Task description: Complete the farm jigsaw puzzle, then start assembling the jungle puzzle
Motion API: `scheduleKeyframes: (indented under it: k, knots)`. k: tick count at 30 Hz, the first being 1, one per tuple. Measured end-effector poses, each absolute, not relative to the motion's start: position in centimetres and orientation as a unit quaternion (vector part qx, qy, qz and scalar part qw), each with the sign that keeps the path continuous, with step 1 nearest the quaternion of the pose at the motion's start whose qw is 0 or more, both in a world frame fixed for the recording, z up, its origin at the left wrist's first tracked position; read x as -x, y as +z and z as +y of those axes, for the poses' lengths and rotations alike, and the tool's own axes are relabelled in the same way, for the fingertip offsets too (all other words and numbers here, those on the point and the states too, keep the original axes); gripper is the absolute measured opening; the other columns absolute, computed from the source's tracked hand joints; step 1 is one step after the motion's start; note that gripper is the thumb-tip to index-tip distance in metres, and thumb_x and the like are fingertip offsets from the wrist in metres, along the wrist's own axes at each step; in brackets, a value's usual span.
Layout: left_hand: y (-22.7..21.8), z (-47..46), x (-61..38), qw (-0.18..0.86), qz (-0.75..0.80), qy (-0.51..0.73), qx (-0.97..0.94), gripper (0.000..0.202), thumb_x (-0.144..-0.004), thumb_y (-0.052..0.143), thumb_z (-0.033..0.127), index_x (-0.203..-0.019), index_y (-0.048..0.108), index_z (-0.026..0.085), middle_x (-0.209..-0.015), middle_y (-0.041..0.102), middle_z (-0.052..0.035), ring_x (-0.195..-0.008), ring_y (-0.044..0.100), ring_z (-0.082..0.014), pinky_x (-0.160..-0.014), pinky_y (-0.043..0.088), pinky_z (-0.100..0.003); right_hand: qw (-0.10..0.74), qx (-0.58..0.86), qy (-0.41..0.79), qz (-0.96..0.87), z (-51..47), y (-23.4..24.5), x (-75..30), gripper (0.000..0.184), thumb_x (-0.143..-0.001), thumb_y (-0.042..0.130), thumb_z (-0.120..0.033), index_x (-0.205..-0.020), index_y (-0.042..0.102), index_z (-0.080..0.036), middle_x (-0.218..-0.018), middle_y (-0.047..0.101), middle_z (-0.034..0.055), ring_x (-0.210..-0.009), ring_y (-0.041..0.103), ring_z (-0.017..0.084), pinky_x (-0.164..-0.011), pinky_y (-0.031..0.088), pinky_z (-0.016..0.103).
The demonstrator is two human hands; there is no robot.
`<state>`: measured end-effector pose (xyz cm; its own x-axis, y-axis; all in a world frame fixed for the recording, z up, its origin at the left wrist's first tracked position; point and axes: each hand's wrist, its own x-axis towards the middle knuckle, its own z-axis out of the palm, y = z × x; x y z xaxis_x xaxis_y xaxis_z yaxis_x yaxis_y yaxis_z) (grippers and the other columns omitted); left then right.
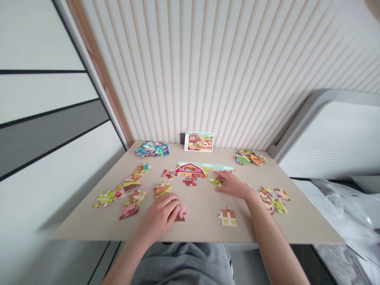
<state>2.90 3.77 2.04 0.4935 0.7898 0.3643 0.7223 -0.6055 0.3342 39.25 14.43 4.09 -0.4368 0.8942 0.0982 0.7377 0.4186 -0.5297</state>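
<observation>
My left hand point(162, 213) rests near the table's front edge, fingers bent over a pink puzzle piece point(181, 213) that shows at the fingertips. My right hand point(233, 184) lies flat further back, fingers stretched toward a green-yellow piece point(215, 181) that it touches. Just behind it lies the assembled top strip of the puzzle with a red barn point(190, 169). A reference picture card point(198, 141) leans against the ribbed wall. A small joined piece with a brown house point(228, 217) lies between my arms.
Loose pieces lie on the beige table point(202, 229): a blue pile point(152, 149) at back left, a pile point(249, 157) at back right, clusters at left point(127, 194) and right point(274, 199). A white appliance point(332, 138) stands to the right.
</observation>
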Motion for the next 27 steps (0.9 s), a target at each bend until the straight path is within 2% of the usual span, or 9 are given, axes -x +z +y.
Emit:
scheduleKeyframes:
  k: [4,8,18,27]
  knots:
    - [2.0,3.8,-2.9,0.077,0.443,0.237,-0.861,0.026,-0.106,0.044,0.027,-0.117,0.068,0.025,-0.124,0.068,-0.0055,-0.12,0.062,-0.0231,-0.107,0.051,-0.041,0.18,0.49,0.208,-0.827,14.4,4.0,-39.3,0.063,-0.085,0.071,-0.038,-0.145,0.058,-0.025,-0.12,0.069,0.0091,-0.109,0.065,0.026,-0.103,0.049,0.042]
    - [2.0,3.8,-2.9,0.077,0.442,0.235,-0.862,0.026,-0.106,0.044,0.027,-0.117,0.067,0.025,-0.125,0.067,-0.0057,-0.121,0.062,-0.0234,-0.107,0.05,-0.042,0.184,0.482,0.201,-0.833,14.5,4.2,-39.5,0.063,-0.086,0.067,-0.034,-0.147,0.056,-0.023,-0.126,0.066,0.0106,-0.114,0.064,0.026,-0.106,0.047,0.04]
    - [2.2,3.7,-2.8,0.078,0.438,0.248,-0.861,0.025,-0.105,0.045,0.026,-0.114,0.068,0.024,-0.123,0.068,-0.0059,-0.118,0.063,-0.023,-0.106,0.051,-0.042,0.273,0.485,0.148,-0.817,15.5,3.3,-40.2,0.066,-0.088,0.059,-0.022,-0.153,0.048,-0.027,-0.135,0.062,0.0103,-0.123,0.061,0.026,-0.111,0.045,0.044]
    - [2.0,3.7,-3.0,0.069,0.435,0.256,-0.86,0.024,-0.105,0.044,0.023,-0.114,0.067,0.024,-0.122,0.068,-0.006,-0.116,0.063,-0.0224,-0.104,0.052,-0.041,0.314,0.464,0.132,-0.818,16.0,2.8,-40.6,0.062,-0.089,0.059,-0.022,-0.15,0.051,-0.027,-0.137,0.063,0.0111,-0.123,0.062,0.027,-0.111,0.047,0.046]
